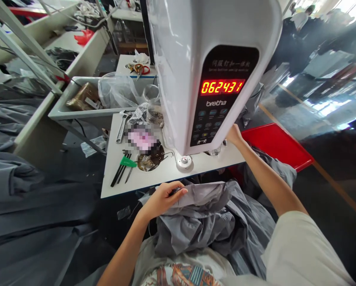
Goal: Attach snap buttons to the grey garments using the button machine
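My left hand (167,195) is closed on the edge of a grey fabric piece (201,194), thumb on top, just in front of the table edge. The rest of the grey cloth lies bunched over my lap. My right hand (234,136) reaches behind the right side of a white button machine (178,79), whose panel glows with red digits; its fingers are hidden there. Close by that hand, a clear plastic item (216,151) partly shows on the table. Under the machine head sits a round metal button base (184,162), with no cloth over it.
On the white table (154,183) lie an adjustable wrench (122,129), hex keys with a green holder (127,162) and a dish of small metal parts (146,162). A grey trough (61,113) stands behind left; a red tray (280,145) is at right. Grey cloth heaps lie left.
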The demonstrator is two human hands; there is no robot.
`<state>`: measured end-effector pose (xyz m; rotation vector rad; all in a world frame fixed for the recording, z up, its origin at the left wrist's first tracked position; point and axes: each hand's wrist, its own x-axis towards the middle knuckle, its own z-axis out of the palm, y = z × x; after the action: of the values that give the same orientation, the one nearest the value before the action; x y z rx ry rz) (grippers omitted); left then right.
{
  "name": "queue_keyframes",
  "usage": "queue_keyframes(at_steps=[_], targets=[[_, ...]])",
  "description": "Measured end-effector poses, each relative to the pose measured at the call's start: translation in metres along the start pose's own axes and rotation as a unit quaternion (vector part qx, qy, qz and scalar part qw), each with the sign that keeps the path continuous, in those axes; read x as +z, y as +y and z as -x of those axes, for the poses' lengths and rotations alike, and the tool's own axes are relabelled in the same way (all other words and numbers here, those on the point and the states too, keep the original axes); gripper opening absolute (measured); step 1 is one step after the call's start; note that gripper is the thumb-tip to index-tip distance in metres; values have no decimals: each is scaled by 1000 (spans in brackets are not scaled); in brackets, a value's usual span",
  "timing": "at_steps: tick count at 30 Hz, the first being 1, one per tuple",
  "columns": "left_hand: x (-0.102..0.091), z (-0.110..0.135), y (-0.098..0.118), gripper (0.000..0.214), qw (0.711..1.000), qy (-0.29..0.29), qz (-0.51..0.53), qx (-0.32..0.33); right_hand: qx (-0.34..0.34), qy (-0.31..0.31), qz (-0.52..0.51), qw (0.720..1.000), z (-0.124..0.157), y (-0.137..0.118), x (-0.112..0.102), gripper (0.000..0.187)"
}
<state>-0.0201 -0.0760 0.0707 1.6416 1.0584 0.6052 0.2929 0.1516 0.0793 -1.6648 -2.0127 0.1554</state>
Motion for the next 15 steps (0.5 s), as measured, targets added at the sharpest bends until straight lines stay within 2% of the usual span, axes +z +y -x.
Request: queue_keyframes(at_steps=[4, 7, 9, 12, 15], targets=[[-4, 3, -2, 36, 1000, 10, -1, 9, -6, 95, -28, 995, 12, -21, -26, 13], [-7, 3, -5, 36, 1000, 18, -2, 7, 0, 109, -107, 988, 37, -42, -32, 13], [-8, 2, -6, 36, 1000, 19, 3, 5, 3, 87, -176, 981, 61, -58, -21, 15], [-7, -1, -5, 36, 1000, 21, 0, 2, 2, 33, -267, 963, 97, -81, 11, 20], [-7, -2, -4, 37, 1000, 16, -7, -6, 0, -19, -296, 955, 117, -101, 40, 25]])
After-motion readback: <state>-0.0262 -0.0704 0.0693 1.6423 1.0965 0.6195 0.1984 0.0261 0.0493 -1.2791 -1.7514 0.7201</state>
